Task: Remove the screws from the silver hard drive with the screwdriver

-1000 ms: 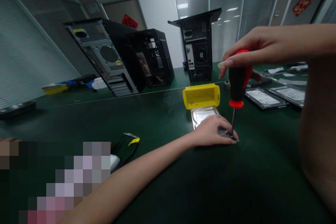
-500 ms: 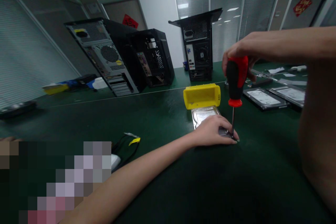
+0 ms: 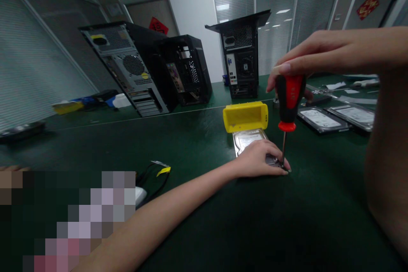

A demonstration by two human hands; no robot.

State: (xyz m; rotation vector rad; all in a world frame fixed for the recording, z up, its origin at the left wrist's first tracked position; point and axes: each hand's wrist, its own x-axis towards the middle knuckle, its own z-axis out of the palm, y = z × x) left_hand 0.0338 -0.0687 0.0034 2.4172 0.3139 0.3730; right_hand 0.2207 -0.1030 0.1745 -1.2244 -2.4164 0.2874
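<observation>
A silver hard drive [image 3: 248,138] lies on the green table, partly covered by my left hand [image 3: 259,158]. The fingers of that hand grip the drive's near right corner. Upright above this corner stands a red and black screwdriver [image 3: 291,100], its tip down beside my left fingertips. My right hand [image 3: 298,61] is closed over the top of its handle, palm downward. The screwdriver's tip meets the drive's corner; any screw there is too small to make out.
A yellow bin [image 3: 245,118] on its side touches the drive's far edge. More hard drives [image 3: 321,120] lie to the right. Behind stand a computer tower [image 3: 240,61], an opened case [image 3: 185,70] and another tower [image 3: 134,68]. A cable with a yellow tag [image 3: 163,171] lies left.
My right hand has shifted its grip on top of the screwdriver, and the handle has turned so that more red faces me. My left hand and the hard drive stay in place.
</observation>
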